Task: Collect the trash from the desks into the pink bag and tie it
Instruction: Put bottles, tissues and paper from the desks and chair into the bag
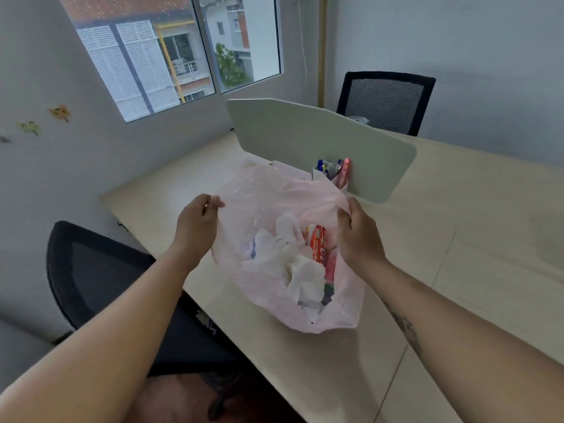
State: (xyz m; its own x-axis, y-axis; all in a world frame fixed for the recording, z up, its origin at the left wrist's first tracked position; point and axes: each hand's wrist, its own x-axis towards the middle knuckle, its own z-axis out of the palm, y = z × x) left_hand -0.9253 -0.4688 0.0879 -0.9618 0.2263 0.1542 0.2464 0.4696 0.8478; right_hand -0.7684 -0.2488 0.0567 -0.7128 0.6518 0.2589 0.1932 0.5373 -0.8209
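The thin see-through pink plastic bag (287,239) sits on the pale wooden desk (457,254), near its front edge. The person's left hand (198,227) pinches the bag's left rim between thumb and fingers. The right hand (358,236) is closed around the bag's right rim, so the 2 hands hold the mouth wide. Inside lie crumpled white paper tissues (290,257) and a red and orange wrapper (319,245); something dark sits lower down, maybe another wrapper. Just behind the bag stands a white pen holder (323,172) against the grey-white desk divider panel (320,138). A black mesh office chair (100,270) stands left of the desk.
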